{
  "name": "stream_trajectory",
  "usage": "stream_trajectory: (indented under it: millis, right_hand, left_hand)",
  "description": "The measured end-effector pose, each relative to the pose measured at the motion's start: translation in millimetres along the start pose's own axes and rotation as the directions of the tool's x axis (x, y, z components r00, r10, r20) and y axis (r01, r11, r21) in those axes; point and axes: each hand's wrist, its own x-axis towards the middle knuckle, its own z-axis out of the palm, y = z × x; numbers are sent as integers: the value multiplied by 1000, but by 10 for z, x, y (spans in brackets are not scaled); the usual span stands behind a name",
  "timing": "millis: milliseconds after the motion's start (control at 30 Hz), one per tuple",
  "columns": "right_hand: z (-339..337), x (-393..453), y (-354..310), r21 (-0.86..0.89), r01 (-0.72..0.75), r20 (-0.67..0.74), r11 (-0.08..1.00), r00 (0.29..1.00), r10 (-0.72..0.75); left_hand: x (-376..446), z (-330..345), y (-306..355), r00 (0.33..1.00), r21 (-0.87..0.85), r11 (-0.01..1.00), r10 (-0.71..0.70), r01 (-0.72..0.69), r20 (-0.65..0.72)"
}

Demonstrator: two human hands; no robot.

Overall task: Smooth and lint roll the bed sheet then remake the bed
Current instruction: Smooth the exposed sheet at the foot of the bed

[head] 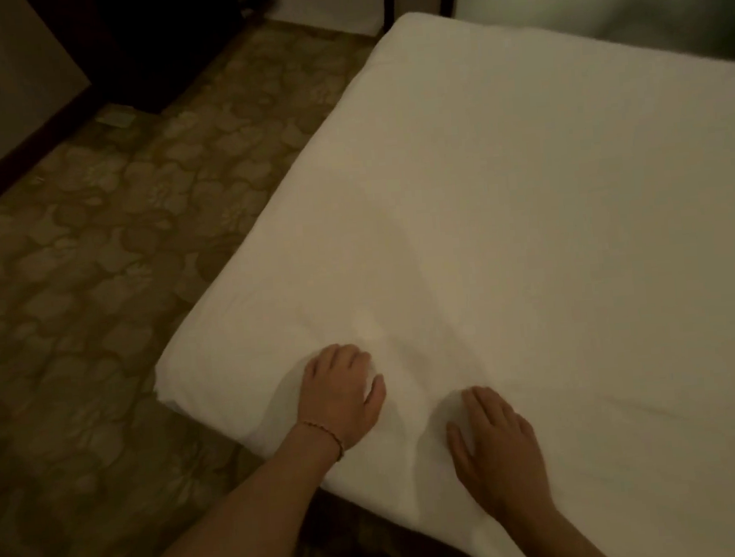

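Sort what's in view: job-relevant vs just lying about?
Job: bed sheet, left hand and right hand flat on it.
Lying about: patterned carpet, dark furniture, bracelet on left wrist.

The bed sheet [528, 221] runs off the right edge, and the far top right corner is blurred.

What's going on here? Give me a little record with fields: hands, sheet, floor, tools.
left hand: fingers bent, pressing the sheet near the bed's corner
right hand: flat on the sheet, fingers straight
sheet: white, faint creases near the hands
floor: patterned
bracelet: on left wrist
lint roller: none in view
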Motion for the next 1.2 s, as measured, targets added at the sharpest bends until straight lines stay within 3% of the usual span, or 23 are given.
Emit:
stream_trajectory:
  millis: [100,300,433,533,800,1033,1200]
  right_hand:
    - [-480,-7,121,51,-66,91,997,994,62]
    - [-1615,-156,690,17,-189,11,982,982,189]
    - [-2355,-625,1075,14,-289,-32,957,957,290]
    - [-2924,-1057,1383,37,-353,-118,935,927,355]
    - [-3993,-1858,2513,57,-558,-250,828,795,553]
    - [-4374,-2635,3488,119,-704,-289,700,650,703]
    - [-4487,-3385,4144,151,-790,-311,594,532,787]
  left_hand:
    - [85,-255,411,993,-22,993,114,-114,2]
    - [391,-1036,1469,970,52,970,233,-237,73]
    - [400,-1494,2374,918,90,922,361,-378,163]
    - [270,-1837,3162,863,77,865,481,-496,155]
    - [-161,-2392,5237,708,99,703,683,-704,180]
    - [-668,-2252,6628,575,98,570,782,-816,241]
    - [-1199,-2056,7577,428,61,428,864,-902,264]
